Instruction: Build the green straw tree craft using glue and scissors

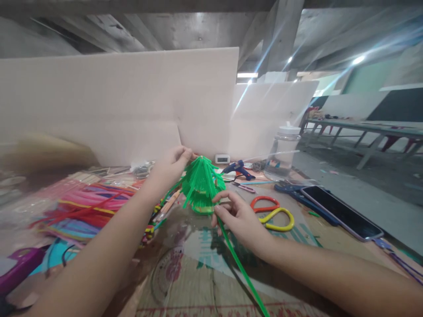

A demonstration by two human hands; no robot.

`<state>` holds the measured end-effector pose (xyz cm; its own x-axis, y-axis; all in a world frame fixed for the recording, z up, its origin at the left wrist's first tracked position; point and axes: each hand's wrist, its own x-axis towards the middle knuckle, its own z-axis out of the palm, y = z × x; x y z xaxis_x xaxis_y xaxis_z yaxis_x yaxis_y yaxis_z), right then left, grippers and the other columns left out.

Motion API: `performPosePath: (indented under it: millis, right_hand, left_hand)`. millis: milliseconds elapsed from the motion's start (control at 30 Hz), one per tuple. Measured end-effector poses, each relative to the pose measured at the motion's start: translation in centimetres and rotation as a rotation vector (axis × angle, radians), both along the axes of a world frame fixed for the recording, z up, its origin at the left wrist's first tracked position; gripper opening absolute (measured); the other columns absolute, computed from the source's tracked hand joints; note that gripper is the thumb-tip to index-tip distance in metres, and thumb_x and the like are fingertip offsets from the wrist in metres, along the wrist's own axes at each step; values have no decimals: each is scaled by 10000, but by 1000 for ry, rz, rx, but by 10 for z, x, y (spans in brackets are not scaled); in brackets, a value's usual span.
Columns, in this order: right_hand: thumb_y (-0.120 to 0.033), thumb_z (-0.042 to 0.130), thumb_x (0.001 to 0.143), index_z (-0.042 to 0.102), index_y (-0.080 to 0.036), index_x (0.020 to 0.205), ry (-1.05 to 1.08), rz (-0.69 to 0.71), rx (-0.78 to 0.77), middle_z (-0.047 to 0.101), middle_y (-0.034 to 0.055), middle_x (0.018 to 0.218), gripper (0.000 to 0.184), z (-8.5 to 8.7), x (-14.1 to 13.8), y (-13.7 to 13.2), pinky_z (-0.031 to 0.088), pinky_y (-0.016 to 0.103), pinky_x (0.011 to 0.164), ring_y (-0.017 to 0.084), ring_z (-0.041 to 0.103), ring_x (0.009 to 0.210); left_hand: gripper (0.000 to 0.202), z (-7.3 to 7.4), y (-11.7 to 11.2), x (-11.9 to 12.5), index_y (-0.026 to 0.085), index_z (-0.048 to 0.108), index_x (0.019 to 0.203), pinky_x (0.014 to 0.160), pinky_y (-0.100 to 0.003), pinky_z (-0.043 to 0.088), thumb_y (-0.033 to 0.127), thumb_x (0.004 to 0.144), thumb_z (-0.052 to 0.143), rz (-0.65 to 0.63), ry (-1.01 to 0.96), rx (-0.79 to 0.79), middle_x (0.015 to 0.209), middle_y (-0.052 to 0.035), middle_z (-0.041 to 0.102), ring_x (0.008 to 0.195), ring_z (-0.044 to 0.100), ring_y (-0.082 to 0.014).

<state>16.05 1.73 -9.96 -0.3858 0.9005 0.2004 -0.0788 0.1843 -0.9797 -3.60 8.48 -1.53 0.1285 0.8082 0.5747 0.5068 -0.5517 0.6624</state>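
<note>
A small green tree (200, 185) made of pipe cleaners stands on the table in front of me. My left hand (172, 166) reaches over from the left and pinches its tip with closed fingers. My right hand (238, 218) sits at the tree's lower right side, fingers curled round a long green pipe cleaner (243, 270) that runs back toward me and off the bottom edge.
Bundles of coloured pipe cleaners (76, 209) lie left. Scissors with orange and yellow handles (272, 213), a blue glue gun (238, 169), a clear jar (283, 152) and a phone (342, 212) are right. White boards (122, 105) stand behind.
</note>
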Motion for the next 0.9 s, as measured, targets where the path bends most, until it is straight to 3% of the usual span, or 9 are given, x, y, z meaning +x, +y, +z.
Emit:
performPosePath:
  millis: [133,267,333,467,667,767,900]
  right_hand:
    - [-381,516,907,439,-242,955,-112,-37,93,613,-60,582,166,0,7,4,391,232,476,116,521,468]
    - [-411,507,933,481,-236,929,-252,-232,399,452,-80,571,177,8,24,21,344,235,485,111,465,503]
    - [-405,488,948,501,-226,925,-257,-292,481,468,-58,628,181,12,31,32,374,247,533,117,481,564]
    - [-375,486,951,543,-205,968,-263,-257,517,593,16,860,180,13,33,49,454,288,685,148,569,767]
    - [-365,492,948,531,-205,1039,-271,-251,507,604,32,934,189,5,32,55,479,320,746,165,592,834]
    - [-370,486,949,535,-204,1050,-288,-253,502,619,46,959,200,5,33,57,484,324,739,174,601,853]
    - [-364,490,944,549,-201,1044,-311,-270,520,630,54,971,200,7,34,60,488,332,759,177,604,867]
  left_hand:
    - [411,4,-7,-1,189,697,902,787,-307,475,548,885,499,80,50,-39,902,-39,741,872,671,-216]
    - [387,5,-9,0,210,729,883,758,-296,471,562,829,575,154,22,-96,865,-23,755,862,684,-218]
    - [356,2,-5,1,202,732,868,735,-283,475,534,798,625,163,-36,-104,847,-24,755,839,686,-210]
    - [339,-7,7,1,172,687,809,687,-270,490,498,719,715,170,-186,-39,796,-36,740,785,681,-203]
    - [325,-17,20,-4,164,673,802,788,-318,522,469,848,569,12,-276,-44,836,-54,752,806,696,-198]
    - [346,-13,21,-10,168,694,871,840,-340,523,470,881,526,15,-284,-16,889,-69,760,877,704,-211]
    - [248,1,12,-17,182,721,878,851,-330,514,403,825,622,129,-261,21,906,-61,763,869,697,-210]
